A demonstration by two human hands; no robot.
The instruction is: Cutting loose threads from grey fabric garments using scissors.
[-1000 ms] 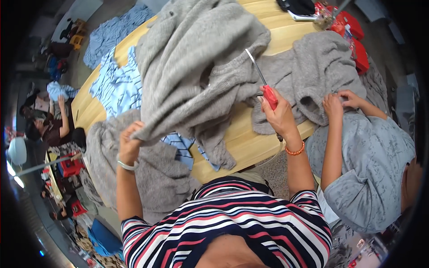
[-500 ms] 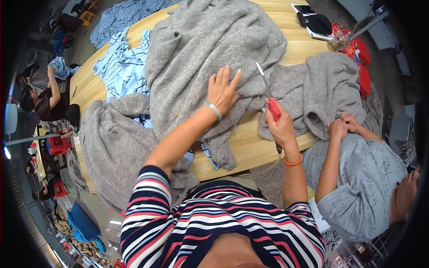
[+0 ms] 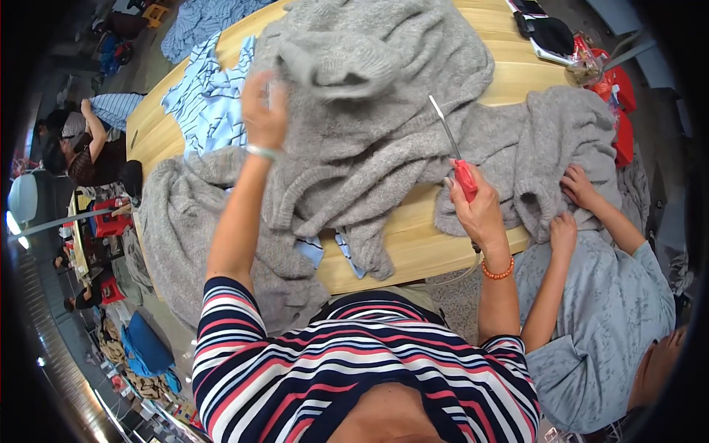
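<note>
A heap of grey knit garments [image 3: 428, 52] covers the middle of the wooden table [image 3: 402, 236]. One grey knit part [image 3: 347, 66] is lifted and blurred over the heap. My left hand [image 3: 264, 111] is beside that part, at the heap's left side; its fingers are smeared by motion. In my right hand [image 3: 480, 210] is a soldering iron [image 3: 465, 177] with a red handle, a thin metal shaft and a pale tip. The iron's cord runs down from the handle. Its tip points up and left, in front of the grey knit.
Blue striped garments [image 3: 207, 96] lie at the table's left. A co-worker in a grey-blue top [image 3: 591, 317] sits at the right, both hands at grey knit [image 3: 561, 148]. A black item [image 3: 552, 35], a jar [image 3: 583, 72] and red stools [image 3: 620, 133] are at the far right.
My left hand has moved up and left from the middle of the heap, and a grey knit part has been turned up there. The co-worker's hands have come apart.
</note>
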